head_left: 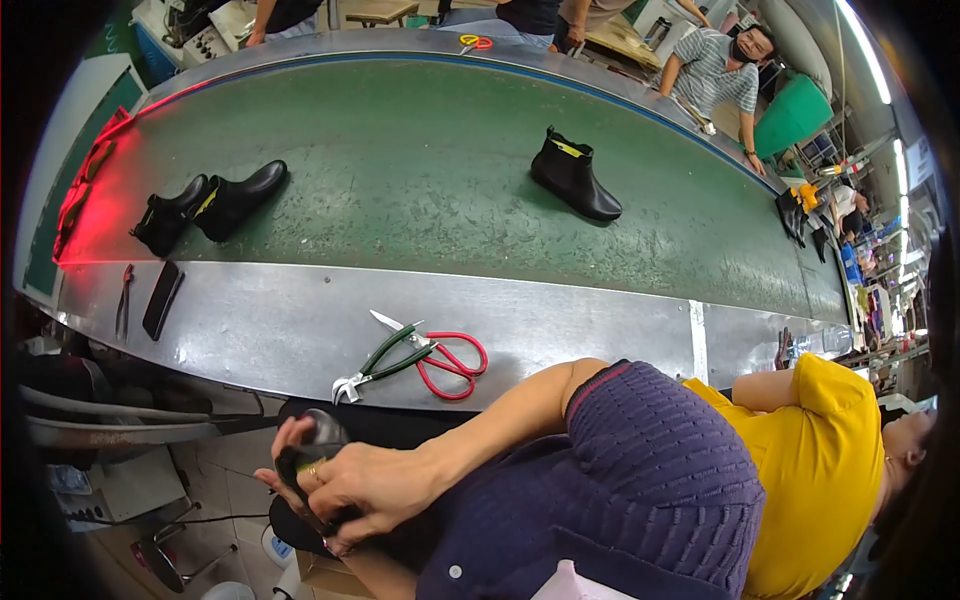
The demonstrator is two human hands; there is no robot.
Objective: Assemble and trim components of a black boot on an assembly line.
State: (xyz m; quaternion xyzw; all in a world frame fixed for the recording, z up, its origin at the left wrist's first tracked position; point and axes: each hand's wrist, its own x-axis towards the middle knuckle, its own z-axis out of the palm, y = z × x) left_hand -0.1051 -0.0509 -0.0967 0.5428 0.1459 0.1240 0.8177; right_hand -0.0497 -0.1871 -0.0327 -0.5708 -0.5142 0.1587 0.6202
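Note:
Both hands grip a black shoe (300, 478) low at the left, below the metal ledge. My right hand (355, 492), with a ring on one finger, lies over the shoe's upper side; its bare forearm reaches in from a purple knitted sleeve. My left hand (284, 446) wraps around the shoe from behind and below, so only its fingers show. Most of the shoe is hidden by the hands.
Green-handled pincers (385, 362) and red scissors (450, 360) lie crossed on the metal ledge (600, 330). A flat black object (162, 299) and pliers (123, 300) lie at its left. Black ankle boots (575, 177) (215, 205) stand on the green belt (400, 150). A person in yellow (820, 450) sits at my right; others stand across the belt.

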